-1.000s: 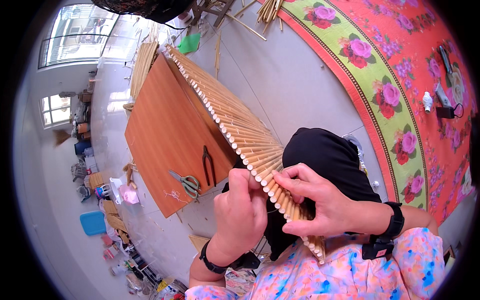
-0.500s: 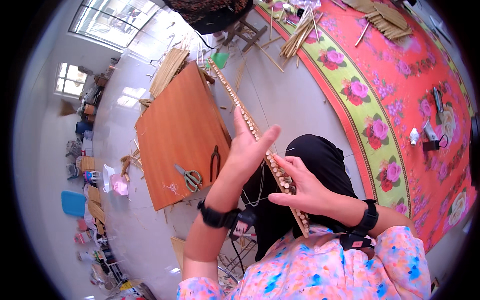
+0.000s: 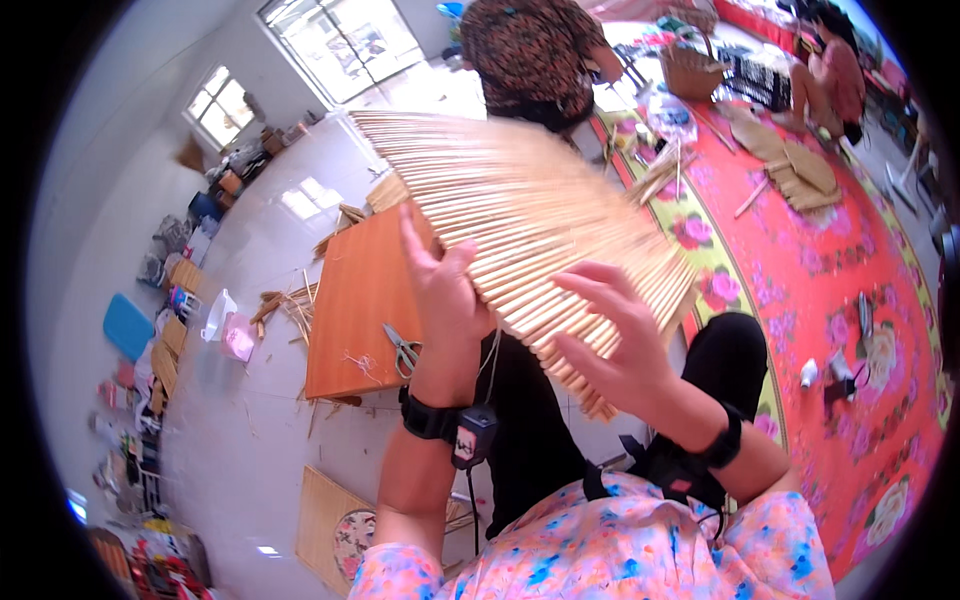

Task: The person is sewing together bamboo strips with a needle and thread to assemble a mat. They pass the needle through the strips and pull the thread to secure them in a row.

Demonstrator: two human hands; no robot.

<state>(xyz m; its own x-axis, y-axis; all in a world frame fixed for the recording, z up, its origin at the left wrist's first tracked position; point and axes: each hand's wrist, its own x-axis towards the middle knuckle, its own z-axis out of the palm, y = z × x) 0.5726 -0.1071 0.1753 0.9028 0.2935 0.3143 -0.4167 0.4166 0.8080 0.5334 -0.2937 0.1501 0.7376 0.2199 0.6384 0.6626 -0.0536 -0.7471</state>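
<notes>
A fan-shaped mat of thin bamboo strips (image 3: 520, 220) was raised in front of the person, its strips spreading up and away from both hands. The left hand (image 3: 445, 290) was under the mat's near left edge, fingers upright and spread, the palm against the strips; whether the thumb closed round the edge could not be told. The right hand (image 3: 620, 340) lay just right of it, fingers splayed and loose, resting on the mat's lower edge rather than gripping it. Below and left of the left hand stood a low orange wooden surface (image 3: 350, 320), with scissors (image 3: 402, 350) on its near corner. Loose bamboo strips (image 3: 290, 300) lay on the floor beyond that surface's left side. To the right of the right hand spread a red floral floor mat (image 3: 840, 300). Beyond the mat of strips, another person in a dark patterned top (image 3: 530, 50) bent over.
</notes>
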